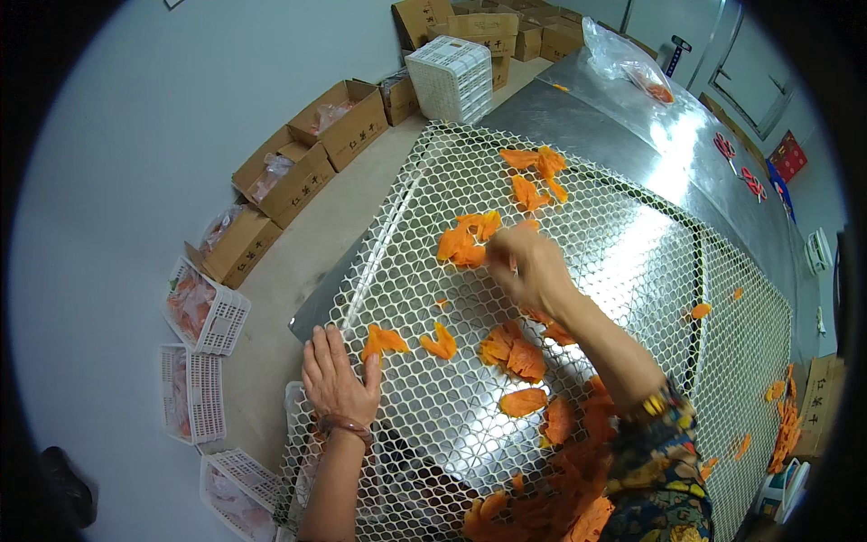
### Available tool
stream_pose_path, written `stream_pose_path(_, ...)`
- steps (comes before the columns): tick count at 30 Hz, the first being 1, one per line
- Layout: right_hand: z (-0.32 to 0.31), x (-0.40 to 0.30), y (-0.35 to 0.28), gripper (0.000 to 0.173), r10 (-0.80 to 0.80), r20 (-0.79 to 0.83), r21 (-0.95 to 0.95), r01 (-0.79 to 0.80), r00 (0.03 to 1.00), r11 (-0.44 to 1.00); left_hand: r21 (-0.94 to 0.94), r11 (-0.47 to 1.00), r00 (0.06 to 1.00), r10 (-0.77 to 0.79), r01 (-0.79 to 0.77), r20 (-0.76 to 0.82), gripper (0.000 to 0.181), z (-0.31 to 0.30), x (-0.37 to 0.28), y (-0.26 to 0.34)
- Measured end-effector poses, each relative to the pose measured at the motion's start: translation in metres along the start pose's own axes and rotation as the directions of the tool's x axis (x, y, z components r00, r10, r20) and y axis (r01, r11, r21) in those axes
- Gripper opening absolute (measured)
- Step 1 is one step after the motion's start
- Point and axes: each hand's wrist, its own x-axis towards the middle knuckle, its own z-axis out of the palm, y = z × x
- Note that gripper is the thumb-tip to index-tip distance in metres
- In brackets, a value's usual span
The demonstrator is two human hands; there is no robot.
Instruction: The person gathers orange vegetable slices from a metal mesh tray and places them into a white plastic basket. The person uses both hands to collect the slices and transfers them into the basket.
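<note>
Orange dried slices (523,359) lie scattered and in small clusters on a white plastic mesh rack (420,393) over a metal table. My left hand (341,379) rests flat near the mesh's left edge, thumb spread from the fingers, beside a forked orange slice (383,340). It holds nothing. Above the upper middle of the mesh is my right hand (527,265), blurred and curled, next to a cluster of slices (464,240). Whether it holds a piece is hidden. A large heap of slices (565,484) lies near me, partly behind my right sleeve.
Cardboard boxes (349,129) and white plastic baskets (193,393) with bagged goods line the wall at left. Stacked white crates (450,78) stand behind the mesh. The metal table (596,122) beyond carries a clear plastic bag (626,57) and red-handled scissors (752,183).
</note>
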Motion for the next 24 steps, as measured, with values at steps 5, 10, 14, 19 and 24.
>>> stream_pose_path(5, -0.058, -0.006, 0.003, 0.03, 0.115, 0.648, 0.019, -0.166, 0.753, 0.986, -0.008, 1.0, 1.0, 0.014, -0.014, -0.011, 0.064, -0.001, 0.0, 0.003)
stream_pose_path(10, -0.029, 0.07, 0.125, 0.029, 0.117, -0.637, -0.401, -0.458, 0.762, 0.793, -0.015, 0.999, 0.999, 0.046, -0.046, -0.025, 0.062, -0.003, 0.007, 0.014)
stream_pose_path(14, -0.002, 0.084, 0.134, 0.036, 0.267, -0.627, -0.421, -0.607, 0.732, 0.674, -0.005, 0.999, 0.999, 0.045, -0.045, -0.024, 0.062, -0.002, 0.004, 0.012)
stream_pose_path(19, -0.013, 0.081, 0.132, 0.041, 0.29, -0.605, -0.346, -0.573, 0.741, 0.742, -0.009, 0.999, 0.999, 0.039, -0.039, -0.028, 0.062, 0.0, 0.002, 0.007)
stream_pose_path(24, -0.003, 0.071, 0.134, 0.035, 0.286, -0.636, -0.273, -0.556, 0.717, 0.785, -0.007, 0.999, 0.999, 0.039, -0.039, -0.023, 0.062, -0.003, 0.004, 0.01)
